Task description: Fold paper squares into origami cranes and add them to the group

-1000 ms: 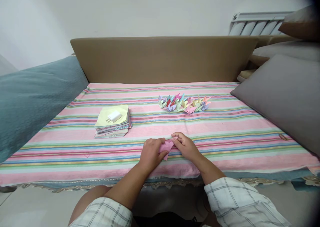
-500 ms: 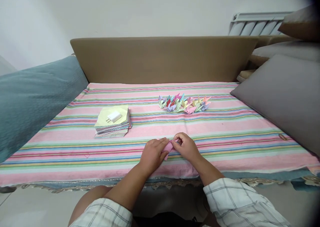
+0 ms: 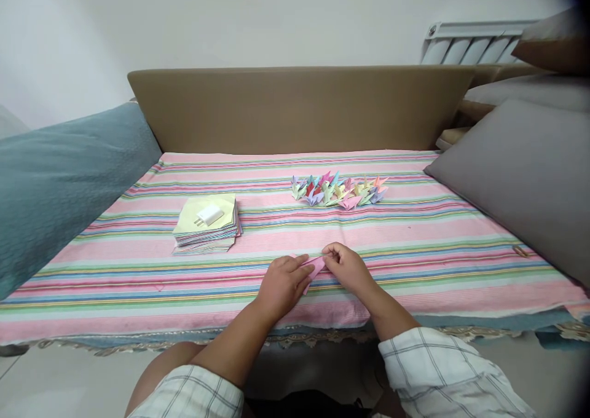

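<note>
A small piece of pink origami paper (image 3: 317,265), partly folded, lies on the striped cloth near the sofa's front edge. My left hand (image 3: 284,283) holds it down from the left, its fingers across the paper and covering part of it. At the paper's right corner, the thumb and forefinger of my right hand (image 3: 346,268) are closed in a pinch. Farther back sits a cluster of several folded paper cranes (image 3: 338,192) in many colours. To the left stands a stack of square paper sheets (image 3: 207,224) with a white plug adapter (image 3: 210,214) on top.
The striped cloth (image 3: 115,264) covers the sofa seat, up to the brown backrest (image 3: 299,110). A blue-green cushion (image 3: 69,184) leans at the left; grey cushions (image 3: 520,178) are piled at the right. A small brownish object (image 3: 521,251) lies near them.
My right hand has shifted slightly right along the pink paper. My left fingers have moved over it, and more of its upper right part shows between the hands.
</note>
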`<state>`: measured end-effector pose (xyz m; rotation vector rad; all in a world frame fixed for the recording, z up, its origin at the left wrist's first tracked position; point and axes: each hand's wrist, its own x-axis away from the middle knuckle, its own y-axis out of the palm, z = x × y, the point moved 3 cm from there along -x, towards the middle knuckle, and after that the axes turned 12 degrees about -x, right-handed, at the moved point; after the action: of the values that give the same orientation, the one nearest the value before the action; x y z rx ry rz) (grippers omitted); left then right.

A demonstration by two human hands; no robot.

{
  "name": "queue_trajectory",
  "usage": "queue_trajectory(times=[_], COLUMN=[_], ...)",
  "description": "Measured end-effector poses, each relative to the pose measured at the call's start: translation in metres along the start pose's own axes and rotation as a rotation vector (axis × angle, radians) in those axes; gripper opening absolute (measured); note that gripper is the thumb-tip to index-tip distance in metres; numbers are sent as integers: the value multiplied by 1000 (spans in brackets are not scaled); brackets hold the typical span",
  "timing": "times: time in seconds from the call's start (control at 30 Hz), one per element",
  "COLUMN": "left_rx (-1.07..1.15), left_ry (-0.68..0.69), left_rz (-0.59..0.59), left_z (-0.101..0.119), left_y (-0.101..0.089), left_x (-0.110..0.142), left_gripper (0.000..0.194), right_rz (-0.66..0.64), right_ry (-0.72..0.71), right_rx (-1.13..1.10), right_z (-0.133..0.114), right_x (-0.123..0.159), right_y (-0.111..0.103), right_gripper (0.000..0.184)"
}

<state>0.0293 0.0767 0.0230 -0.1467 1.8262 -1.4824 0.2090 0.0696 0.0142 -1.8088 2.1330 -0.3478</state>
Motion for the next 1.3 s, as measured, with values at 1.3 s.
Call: queue_trajectory(times=[1.3], left_rx=[-60], left_ry=[137], left_rz=[-65], left_z=[1], left_y=[-1], left_x=[-5], left_gripper=[23], right_rz=[-181], right_ry=[-526], right_rx=[560], right_z=[-9], right_x=[18], right_y=[-10], right_gripper=[33])
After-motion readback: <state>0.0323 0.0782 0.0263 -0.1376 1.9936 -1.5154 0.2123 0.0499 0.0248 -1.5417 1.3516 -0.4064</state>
